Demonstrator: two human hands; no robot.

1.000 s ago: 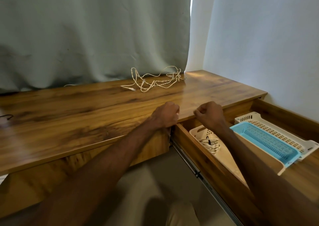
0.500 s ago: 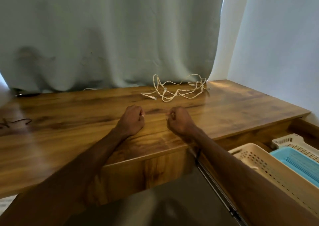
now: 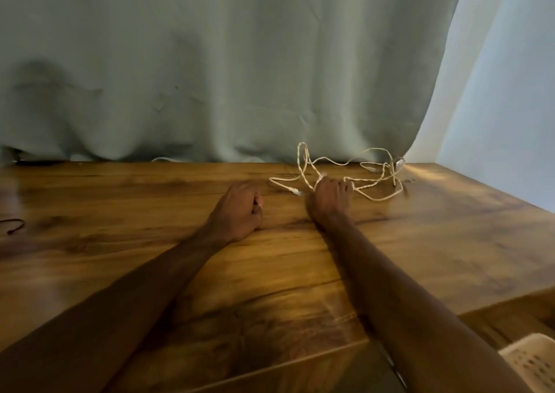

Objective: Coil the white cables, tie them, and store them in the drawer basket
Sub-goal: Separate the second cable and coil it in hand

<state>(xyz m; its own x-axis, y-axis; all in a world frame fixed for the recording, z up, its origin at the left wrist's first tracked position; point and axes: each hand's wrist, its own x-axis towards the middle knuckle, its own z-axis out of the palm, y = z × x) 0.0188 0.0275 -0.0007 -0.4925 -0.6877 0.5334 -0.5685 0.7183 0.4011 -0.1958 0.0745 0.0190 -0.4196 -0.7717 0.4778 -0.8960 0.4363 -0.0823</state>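
Note:
A tangled white cable (image 3: 371, 178) lies loose on the wooden desk (image 3: 435, 233) near the back, by the curtain's right edge. My right hand (image 3: 329, 200) has reached its left part, and its fingers curl around a strand there. My left hand (image 3: 240, 209) rests as a fist on the desk a little to the left, holding nothing and not touching the cable. A corner of the cream drawer basket (image 3: 531, 359) shows at the bottom right.
A grey-green curtain (image 3: 210, 68) hangs right behind the desk. A thin dark cord (image 3: 12, 226) lies at the desk's far left edge. The open drawer (image 3: 510, 323) is at the lower right, below the desk top.
Both hands moved from the desk's front edge toward the back. My right hand reached the tangled cable and closed on a strand. The view shifted left, away from the drawer.

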